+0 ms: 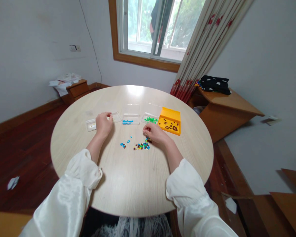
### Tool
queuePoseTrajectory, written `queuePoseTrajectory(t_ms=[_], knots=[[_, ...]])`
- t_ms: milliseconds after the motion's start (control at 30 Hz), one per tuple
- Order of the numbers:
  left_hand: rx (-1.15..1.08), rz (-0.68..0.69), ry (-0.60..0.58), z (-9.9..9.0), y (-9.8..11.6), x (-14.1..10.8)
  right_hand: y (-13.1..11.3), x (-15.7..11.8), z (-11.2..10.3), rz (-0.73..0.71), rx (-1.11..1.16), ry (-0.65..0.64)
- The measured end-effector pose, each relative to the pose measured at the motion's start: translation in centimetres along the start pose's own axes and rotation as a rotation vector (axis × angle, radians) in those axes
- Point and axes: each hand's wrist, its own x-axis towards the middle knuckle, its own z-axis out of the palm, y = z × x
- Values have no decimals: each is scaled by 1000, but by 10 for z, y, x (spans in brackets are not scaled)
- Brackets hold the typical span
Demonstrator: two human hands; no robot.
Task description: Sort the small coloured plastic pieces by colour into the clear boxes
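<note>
My left hand is over a clear box at the left, its fingers closed together; whatever they hold is too small to tell. Pinched fingers of my right hand hover just above the right end of a pile of small mixed bricks; their contents cannot be made out. Between the hands stands a clear box with blue bricks. Green bricks fill part of another clear box, beside an open yellow box with dark brown bricks. A few loose blue and brown bricks lie left of the pile.
The round pale wooden table holds everything. Behind it are a window and a patterned curtain. A wooden cabinet with a black cloth stands at the right, and a small cabinet with papers at the left.
</note>
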Motion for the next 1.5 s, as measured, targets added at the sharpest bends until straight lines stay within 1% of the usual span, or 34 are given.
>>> queuePoseTrajectory(t_ms=[67,133,233,300,400,467,533,667,900,1033,1167,1233,1333,1400,1500], knots=[[-49,57,-7,0,8,-3,-1,1,1,-8,13,48],[-125,149,-35,0,18,-10,-2,3,4,-19,39,92],[-256,318,-146,3,34,-23,-6,7,12,-48,112,151],[-326,394,-243,6,42,-31,-8,9,18,-61,159,173],[-390,444,-360,10,49,-39,-8,12,26,-58,218,189],[-409,455,-399,13,51,-42,-8,13,30,-44,264,201],[-417,457,-410,14,52,-43,-8,14,31,-29,307,203],[-420,433,-404,14,52,-44,-9,13,32,-20,360,188],[-461,428,-340,11,54,-49,-13,11,30,-10,431,172],[-461,411,-338,10,54,-51,-13,10,29,3,473,166],[-450,377,-315,10,52,-52,-10,10,29,23,456,170],[-421,339,-284,7,49,-52,-6,8,27,31,411,180],[-354,258,-216,-4,42,-48,-1,3,23,42,310,208],[-301,191,-160,-14,34,-44,3,-2,19,43,246,224],[-199,61,-58,-28,18,-36,11,-15,14,68,177,209]])
